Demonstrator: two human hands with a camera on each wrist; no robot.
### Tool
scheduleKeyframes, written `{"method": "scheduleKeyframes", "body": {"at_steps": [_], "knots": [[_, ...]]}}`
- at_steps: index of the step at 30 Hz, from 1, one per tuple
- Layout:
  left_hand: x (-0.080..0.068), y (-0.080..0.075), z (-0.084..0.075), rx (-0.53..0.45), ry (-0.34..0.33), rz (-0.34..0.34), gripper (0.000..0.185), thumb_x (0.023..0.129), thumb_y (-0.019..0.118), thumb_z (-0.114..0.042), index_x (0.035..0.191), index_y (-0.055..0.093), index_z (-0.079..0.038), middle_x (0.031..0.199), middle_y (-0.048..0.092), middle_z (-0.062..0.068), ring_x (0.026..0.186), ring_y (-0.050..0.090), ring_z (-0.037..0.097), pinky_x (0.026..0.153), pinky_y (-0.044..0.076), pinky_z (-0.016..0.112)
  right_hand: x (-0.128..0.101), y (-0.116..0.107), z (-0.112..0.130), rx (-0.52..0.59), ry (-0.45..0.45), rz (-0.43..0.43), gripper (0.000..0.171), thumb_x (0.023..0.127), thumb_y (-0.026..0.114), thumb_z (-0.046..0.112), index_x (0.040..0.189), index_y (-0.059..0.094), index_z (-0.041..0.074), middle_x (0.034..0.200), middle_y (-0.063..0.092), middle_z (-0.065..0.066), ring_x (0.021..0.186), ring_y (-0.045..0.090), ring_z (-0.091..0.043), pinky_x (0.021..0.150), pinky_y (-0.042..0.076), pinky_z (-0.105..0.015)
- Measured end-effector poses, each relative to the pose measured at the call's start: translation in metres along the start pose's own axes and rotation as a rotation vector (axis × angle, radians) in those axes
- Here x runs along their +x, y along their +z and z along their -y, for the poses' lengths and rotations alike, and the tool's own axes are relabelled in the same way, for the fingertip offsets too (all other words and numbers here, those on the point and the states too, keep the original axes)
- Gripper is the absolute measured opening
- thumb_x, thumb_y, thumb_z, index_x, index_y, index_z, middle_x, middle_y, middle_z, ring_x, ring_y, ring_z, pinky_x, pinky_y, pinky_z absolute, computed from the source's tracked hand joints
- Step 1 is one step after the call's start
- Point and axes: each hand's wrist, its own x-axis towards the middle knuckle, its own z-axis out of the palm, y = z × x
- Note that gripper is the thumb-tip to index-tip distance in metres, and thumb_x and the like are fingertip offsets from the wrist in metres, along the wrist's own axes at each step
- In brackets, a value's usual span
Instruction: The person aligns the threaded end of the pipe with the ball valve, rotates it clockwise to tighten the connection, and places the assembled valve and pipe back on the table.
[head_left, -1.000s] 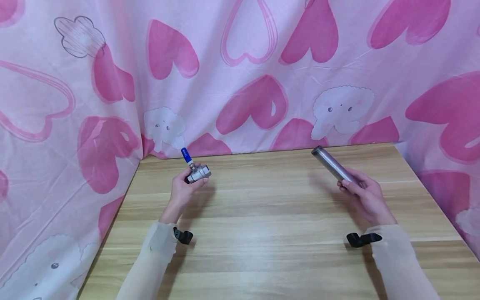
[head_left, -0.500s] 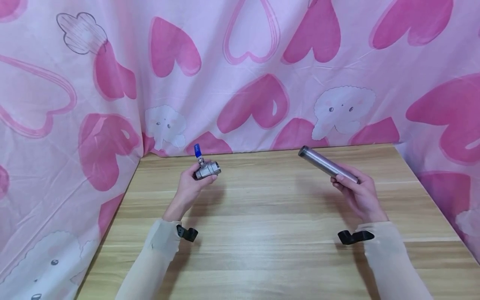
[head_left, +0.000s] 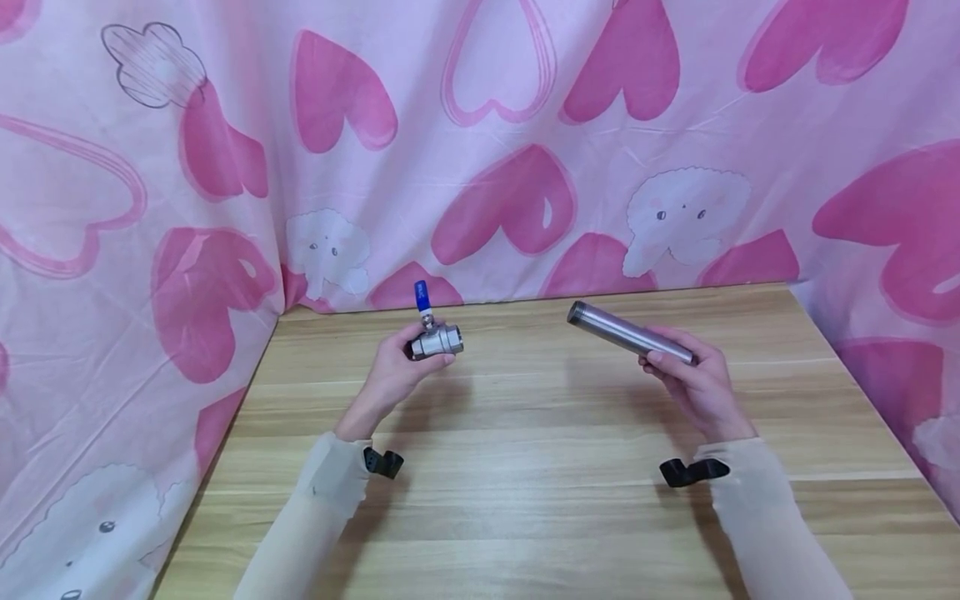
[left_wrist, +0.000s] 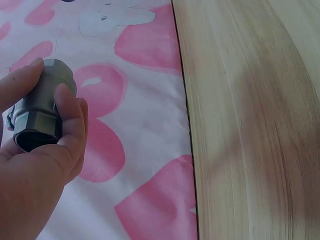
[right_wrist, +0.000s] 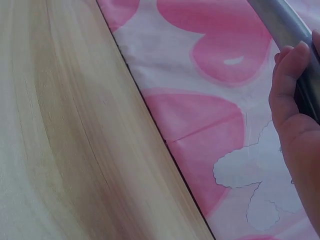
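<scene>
Pink cloth (head_left: 495, 92), printed with hearts and pale animal figures, hangs behind the far edge of the desk (head_left: 525, 517) and along its left edge; more of it beyond the right edge. It forms a backdrop at those three sides. Beige sleeves on both arms: left sleeve (head_left: 292, 533), right sleeve (head_left: 780, 525). At each cuff a small black fitting, left fitting (head_left: 384, 462) and right fitting (head_left: 693, 472), both jutting inward over the desk. Soft shadows of hands and arms on the wood.

Left hand (head_left: 393, 371): curled round the metal body of a valve (head_left: 437, 342), thumb on the near side, fingers behind. Blue lever (head_left: 422, 296) points up, leaning slightly left, well away from the thumb. One port faces the right edge. Valve held over the far left part of the desk.

Right hand (head_left: 701, 379): thumb and fingers round the rear part of a metal pipe (head_left: 630, 332). Pipe tilted, threaded end toward the far edge and the valve. Held over the far right part.

Valve and pipe apart, wood surface between them; both near the far edge. Desk widens from the hands toward the person, plain wood grain between the forearms. Right edge runs well outside the right hand; left edge well outside the left.
</scene>
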Motion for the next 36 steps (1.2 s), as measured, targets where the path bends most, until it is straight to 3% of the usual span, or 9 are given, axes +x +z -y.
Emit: {"method": "scheduleKeyframes", "body": {"at_steps": [16, 28, 36], "knots": [[0.000, 0.012, -0.010, 0.020, 0.050, 0.042, 0.057, 0.074, 0.083, -0.023, 0.127, 0.061, -0.020, 0.123, 0.062, 0.010, 0.107, 0.060, 0.029, 0.087, 0.054, 0.037, 0.006, 0.023, -0.003, -0.237, 0.043, 0.050, 0.038, 0.088, 0.058, -0.013, 0.124, 0.061, -0.002, 0.112, 0.064, -0.005, 0.091, 0.068, -0.013, 0.079, 0.056, -0.023], [0.001, 0.023, -0.014, 0.010, 0.073, 0.084, 0.056, 0.075, 0.082, -0.021, 0.127, 0.062, -0.017, 0.118, 0.064, 0.008, 0.102, 0.061, 0.025, 0.084, 0.054, 0.035, 0.009, 0.038, -0.009, -0.392, 0.016, 0.083, 0.040, 0.083, 0.065, -0.012, 0.123, 0.060, -0.006, 0.110, 0.069, 0.000, 0.088, 0.066, -0.010, 0.073, 0.055, -0.021], [0.000, 0.030, -0.014, 0.009, 0.110, 0.109, 0.055, 0.077, 0.081, -0.019, 0.128, 0.061, -0.015, 0.117, 0.065, 0.009, 0.099, 0.062, 0.024, 0.080, 0.055, 0.032, 0.010, 0.046, -0.013, -0.611, 0.017, 0.077, 0.041, 0.082, 0.071, -0.002, 0.123, 0.061, -0.003, 0.111, 0.068, 0.008, 0.087, 0.065, -0.007, 0.071, 0.054, -0.020]]}}
